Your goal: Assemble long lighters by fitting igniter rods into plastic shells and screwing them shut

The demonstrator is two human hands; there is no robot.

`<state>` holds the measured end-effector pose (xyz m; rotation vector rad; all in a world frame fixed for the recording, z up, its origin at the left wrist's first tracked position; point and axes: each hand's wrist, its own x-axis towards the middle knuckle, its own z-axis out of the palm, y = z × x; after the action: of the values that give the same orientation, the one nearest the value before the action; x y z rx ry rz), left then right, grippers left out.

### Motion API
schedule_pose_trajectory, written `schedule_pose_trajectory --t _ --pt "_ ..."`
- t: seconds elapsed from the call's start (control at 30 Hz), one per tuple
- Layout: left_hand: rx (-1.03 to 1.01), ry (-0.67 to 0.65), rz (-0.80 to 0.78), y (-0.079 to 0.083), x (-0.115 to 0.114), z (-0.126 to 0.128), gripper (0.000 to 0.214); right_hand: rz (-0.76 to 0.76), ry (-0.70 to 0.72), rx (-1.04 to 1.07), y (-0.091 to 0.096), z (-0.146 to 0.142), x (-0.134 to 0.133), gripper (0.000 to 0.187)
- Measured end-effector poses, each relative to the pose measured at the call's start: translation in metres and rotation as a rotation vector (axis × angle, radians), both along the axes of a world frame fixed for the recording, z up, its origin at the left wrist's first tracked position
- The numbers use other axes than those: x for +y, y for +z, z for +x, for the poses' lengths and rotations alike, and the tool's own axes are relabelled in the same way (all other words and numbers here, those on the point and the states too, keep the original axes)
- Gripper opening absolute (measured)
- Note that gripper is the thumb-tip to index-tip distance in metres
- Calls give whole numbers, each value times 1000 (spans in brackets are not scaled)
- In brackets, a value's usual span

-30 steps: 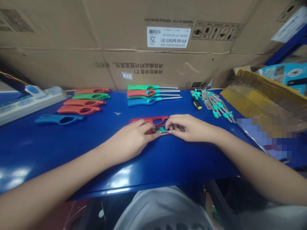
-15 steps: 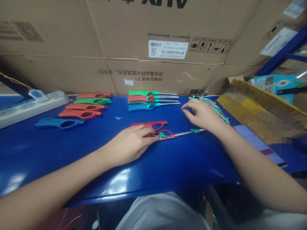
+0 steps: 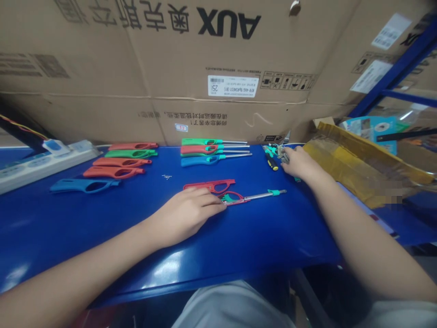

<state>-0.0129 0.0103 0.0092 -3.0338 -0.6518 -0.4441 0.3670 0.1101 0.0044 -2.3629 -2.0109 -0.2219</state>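
My left hand [image 3: 191, 212] presses its closed fingers on a red gas lighter [image 3: 235, 200], whose shell lies open on the table. A green trigger shows inside it, and a metal tube with a green piece near its tip points right. Just behind lies a matching red shell half [image 3: 221, 184], partly under the fingers. At the back right, my right hand [image 3: 298, 164] closes over metal and green lighter parts [image 3: 284, 155]; its palm side is hidden. Beside those fingers lies a screwdriver [image 3: 272, 162] with a black and yellow handle.
Assembled lighters with tubes [image 3: 205, 159] lie at the back middle. Several loose coloured handle shells [image 3: 112, 172] are on the left, near a white power strip [image 3: 51, 161]. Small pins [image 3: 166, 176] lie between. A yellow-taped carton [image 3: 358, 159] and a phone [image 3: 372, 214] are right; a large cardboard box [image 3: 170, 59] stands behind.
My right hand has moved slightly back and right and closed on the lighter parts, and the screwdriver has come into sight. My left hand stays on the red lighter. The view has tilted upward.
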Motion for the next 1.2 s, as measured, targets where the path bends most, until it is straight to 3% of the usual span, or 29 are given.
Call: schedule_pose_trajectory --t 0.2,0.4,0.67,0.83,1.03,1.2 --pt "-5 -28 -14 -1 0 0 38 77 33 19 -5 -1 4 58" --pt "-1 -70 -29 2 -2 3 38 120 200 39 -11 -5 4 49" --pt "-9 -94 -60 3 -2 2 45 59 356 71 -14 -6 6 67" --pt "-13 -107 -65 4 -2 1 42 101 329 61 -9 -10 5 50" --pt "-22 -100 -40 4 0 2 35 132 205 48 -11 -7 6 51" --pt "-23 -68 4 3 0 1 33 129 145 44 -13 -2 8 38"
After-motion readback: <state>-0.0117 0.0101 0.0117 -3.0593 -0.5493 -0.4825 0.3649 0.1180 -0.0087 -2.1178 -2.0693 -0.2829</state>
